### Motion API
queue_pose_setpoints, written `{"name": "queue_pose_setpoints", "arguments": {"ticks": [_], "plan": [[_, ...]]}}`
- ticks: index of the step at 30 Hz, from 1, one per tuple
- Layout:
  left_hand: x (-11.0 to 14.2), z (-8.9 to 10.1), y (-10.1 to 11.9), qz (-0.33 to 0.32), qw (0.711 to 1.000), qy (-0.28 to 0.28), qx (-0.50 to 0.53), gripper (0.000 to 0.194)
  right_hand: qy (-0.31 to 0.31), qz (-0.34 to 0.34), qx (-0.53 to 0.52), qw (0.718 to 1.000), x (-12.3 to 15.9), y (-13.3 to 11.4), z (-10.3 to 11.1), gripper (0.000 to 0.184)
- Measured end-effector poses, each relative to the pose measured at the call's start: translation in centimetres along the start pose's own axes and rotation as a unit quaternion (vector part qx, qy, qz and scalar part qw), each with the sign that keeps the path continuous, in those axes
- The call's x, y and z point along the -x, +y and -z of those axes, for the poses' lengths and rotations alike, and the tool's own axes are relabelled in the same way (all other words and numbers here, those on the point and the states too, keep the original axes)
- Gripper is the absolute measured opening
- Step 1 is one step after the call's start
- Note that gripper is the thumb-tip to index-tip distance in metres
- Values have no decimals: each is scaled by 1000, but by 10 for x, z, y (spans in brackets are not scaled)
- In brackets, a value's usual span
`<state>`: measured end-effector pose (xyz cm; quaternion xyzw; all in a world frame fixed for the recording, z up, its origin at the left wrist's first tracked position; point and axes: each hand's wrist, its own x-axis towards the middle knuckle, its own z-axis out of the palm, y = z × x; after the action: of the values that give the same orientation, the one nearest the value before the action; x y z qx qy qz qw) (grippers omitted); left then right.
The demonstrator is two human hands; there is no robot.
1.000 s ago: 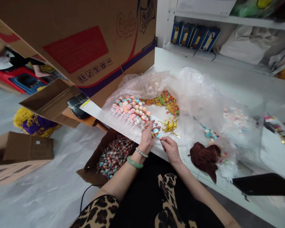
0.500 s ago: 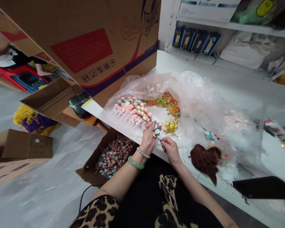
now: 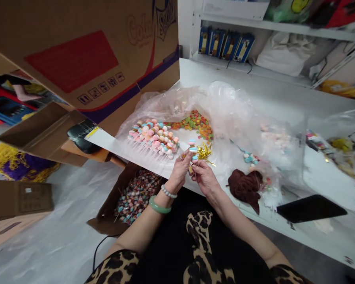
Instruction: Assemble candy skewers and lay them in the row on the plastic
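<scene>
Between my hands, above the table's front edge, stands a stick of pastel candy-like pieces (image 3: 193, 150) in blue, pink and white. My left hand (image 3: 182, 167) pinches it from the left, wearing a bead bracelet and a green bangle. My right hand (image 3: 204, 176) closes its fingers at the lower end, close to the left fingertips. Just behind lies a bunch of gold twist ties (image 3: 205, 152). To the left, a pile of similar pastel sticks (image 3: 154, 136) rests on clear plastic. Small orange and green ring pieces (image 3: 199, 125) are spread behind them.
A large cardboard box (image 3: 106, 59) stands at the back left. Below the table edge, an open carton (image 3: 106, 213) holds many finished-looking sticks. A brown cloth (image 3: 245, 187) and a black phone-like slab (image 3: 312, 208) lie at right. A shelf (image 3: 272, 25) is behind.
The candy stick has turned more upright between my hands. My right hand has come in closer to my left, its fingers now at the stick's lower end. The view has shifted right.
</scene>
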<state>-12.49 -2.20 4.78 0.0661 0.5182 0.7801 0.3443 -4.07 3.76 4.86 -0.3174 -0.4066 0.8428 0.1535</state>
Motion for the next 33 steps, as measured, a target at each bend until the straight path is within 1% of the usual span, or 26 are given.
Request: {"name": "queue_pose_setpoints", "arguments": {"ticks": [3, 5, 6, 8, 10, 12, 14, 16, 18, 20, 22, 24, 25, 26, 28, 30, 33], "plan": [[-3, 9, 3, 65, 997, -20, -31, 48, 39, 25, 6, 999, -3, -1, 5, 28], [-6, 17, 4, 105, 991, -26, -74, 52, 56, 23, 28, 998, -6, -3, 12, 28], [-8, 20, 5, 111, 989, -26, -96, 52, 57, 16, 40, 997, -7, -4, 16, 28], [-12, 24, 5, 95, 988, -4, -120, 50, 58, 15, 69, 996, -9, -5, 25, 25], [-15, 24, 5, 60, 990, 47, -120, 44, 71, 45, 92, 992, -11, -6, 33, 22], [-18, 20, 5, 10, 985, 103, -140, 38, 80, 81, 98, 989, -12, -8, 39, 20], [-19, 14, 3, -27, 975, 121, -185, 33, 66, 96, 91, 989, -12, -9, 40, 21], [-19, 8, 0, -42, 971, 104, -213, 33, 48, 98, 89, 990, -12, -9, 37, 21], [-17, 1, -3, -26, 977, 71, -197, 42, 56, 101, 88, 989, -13, -7, 33, 18], [-14, -4, -5, 22, 987, 44, -155, 47, 83, 109, 72, 988, -16, -3, 30, 17], [-11, -8, -5, 89, 989, 10, -119, 43, 111, 130, 55, 984, -20, -1, 30, 17], [-8, -10, -7, 145, 985, -18, -88, 39, 123, 154, 46, 979, -23, 0, 31, 17], [-7, -11, -9, 160, 984, -22, -74, 39, 122, 161, 44, 978, -23, 0, 32, 17], [-6, -11, -11, 162, 985, -12, -62, 40, 118, 162, 45, 979, -24, 0, 33, 18], [-6, -10, -17, 135, 989, 26, -51, 38, 103, 150, 58, 982, -22, 0, 33, 18], [-7, -10, -23, 89, 993, 56, -56, 37, 90, 134, 82, 984, -18, 0, 33, 18], [-7, -9, -28, 40, 994, 71, -68, 38, 77, 128, 98, 984, -14, 2, 31, 18]]}}
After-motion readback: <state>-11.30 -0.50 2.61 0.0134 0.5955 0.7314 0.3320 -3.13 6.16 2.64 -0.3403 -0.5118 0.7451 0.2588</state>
